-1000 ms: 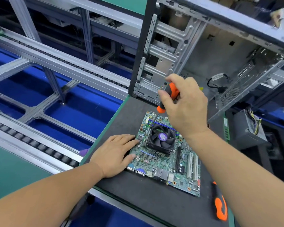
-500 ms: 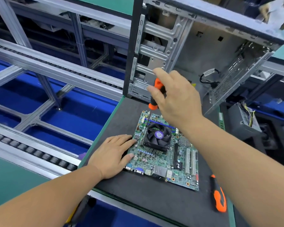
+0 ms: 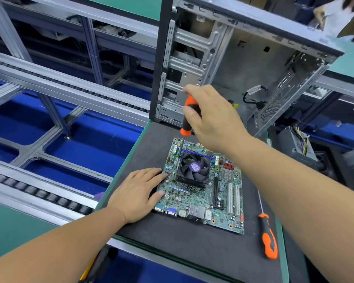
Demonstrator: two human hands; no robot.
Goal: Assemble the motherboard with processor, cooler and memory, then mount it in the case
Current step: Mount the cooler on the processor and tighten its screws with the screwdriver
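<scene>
Motherboard [image 3: 202, 193] lies flat on the dark mat [image 3: 172, 252], in front of the open computer case [image 3: 243, 58] standing behind it. On it sits the cooler fan [image 3: 193, 170]. The left hand [image 3: 139, 193] rests flat, fingers straight, on the board's left edge. The right hand [image 3: 211, 119], the nearer to the work, grips an orange-and-black screwdriver [image 3: 189, 115], shaft nearly upright, tip down at the cooler's far-left corner, probably on a screw, though the head is too small to see. A second screwdriver [image 3: 269, 235] lies right of the board.
</scene>
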